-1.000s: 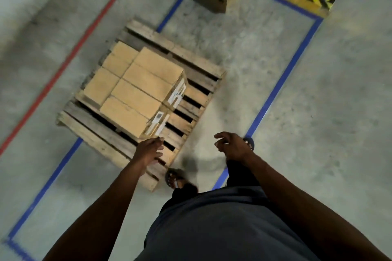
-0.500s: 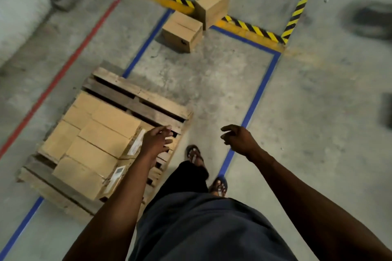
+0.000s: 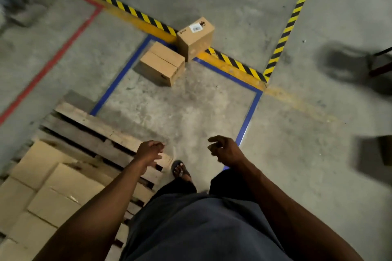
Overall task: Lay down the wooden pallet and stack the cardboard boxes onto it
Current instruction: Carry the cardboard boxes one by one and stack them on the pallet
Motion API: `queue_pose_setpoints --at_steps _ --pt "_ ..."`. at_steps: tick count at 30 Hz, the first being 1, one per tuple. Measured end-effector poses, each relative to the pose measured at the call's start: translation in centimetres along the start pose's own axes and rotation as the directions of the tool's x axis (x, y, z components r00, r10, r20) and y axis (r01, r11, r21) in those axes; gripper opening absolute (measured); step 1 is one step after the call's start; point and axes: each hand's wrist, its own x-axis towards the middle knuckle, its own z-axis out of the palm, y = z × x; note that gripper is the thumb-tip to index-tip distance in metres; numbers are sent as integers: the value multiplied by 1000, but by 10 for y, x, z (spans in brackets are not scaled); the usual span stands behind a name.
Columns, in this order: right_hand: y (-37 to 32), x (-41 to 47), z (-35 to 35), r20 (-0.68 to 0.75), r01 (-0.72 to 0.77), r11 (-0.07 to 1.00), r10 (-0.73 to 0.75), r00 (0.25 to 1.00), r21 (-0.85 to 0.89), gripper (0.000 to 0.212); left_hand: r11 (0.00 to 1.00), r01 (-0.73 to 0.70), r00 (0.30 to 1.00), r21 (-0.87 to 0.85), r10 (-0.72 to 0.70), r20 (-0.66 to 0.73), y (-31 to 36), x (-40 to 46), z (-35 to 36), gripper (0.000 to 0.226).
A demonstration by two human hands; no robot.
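1. A weathered, slatted wooden pallet (image 3: pixel 101 133) is seen lying flat on the grey concrete floor (image 3: pixel 191 108) at the lower left, its far corner overlapping a blue tape outline (image 3: pixel 118 76).
2. A group of plain brown cardboard boxes (image 3: pixel 48 186) is observed stacked on the pallet, packed side by side; the far slats are left uncovered.
3. Two further boxes are found on the floor, well apart from the pallet, at the far corner of the blue outline: a low brown cardboard box with a taped seam (image 3: pixel 162 63), and, touching it, a taller brown cardboard box bearing a white label (image 3: pixel 195 37).
4. The taller box is noted resting partly on a yellow-and-black hazard stripe (image 3: pixel 131 11).
5. The left hand (image 3: pixel 149 151) is held above the pallet's near corner, fingers loosely curled, nothing grasped.
6. The right hand (image 3: pixel 224 150) is held over the floor, fingers half bent and parted, nothing grasped.
7. A sandalled foot (image 3: pixel 180 170) is recorded on the floor just beside the pallet.
8. A red tape line (image 3: pixel 53 61) is noted on the floor to the left.
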Motion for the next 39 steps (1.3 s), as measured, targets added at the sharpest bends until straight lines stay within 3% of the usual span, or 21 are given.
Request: queue_pose_setpoints --at_steps 5,8,11,15,20,25,29,33,37,39 --pt "-60 88 -49 -32 -19 990 23 999 137 27 994 4 1000 -111 -6 -20 97 54 -9 31" --pt "-75 155 -70 -11 -7 998 7 1000 55 17 980 18 998 -199 -29 -53 144 90 -12 25" --pt "-113 235 -95 97 -3 1000 1 995 21 15 940 8 987 -342 -64 -151 193 128 -11 19" --pt "-190 317 -137 233 6 996 15 972 -87 39 895 51 974 -443 -143 -177 264 156 -4 23" --pt "-270 418 -178 285 58 968 14 958 -243 18 835 55 975 -547 -162 -149 334 196 -6 17" --pt "-315 489 -178 274 17 945 77 959 -326 18 744 83 969 -663 -215 -121 365 258 -12 14" --pt "-329 539 -155 267 -12 927 121 956 -375 18 689 204 956 -696 -294 -11 373 318 -19 19" --pt "-318 610 -125 262 -41 891 177 949 -452 36 647 270 916 -713 -400 -16 365 394 -28 21" --pt "-273 719 -85 300 -26 827 232 925 -561 45 676 302 894 -672 -446 -47 339 505 -17 26" --pt "-257 777 -52 301 33 778 203 932 -628 44 728 270 928 -630 -371 -31 318 578 4 35"
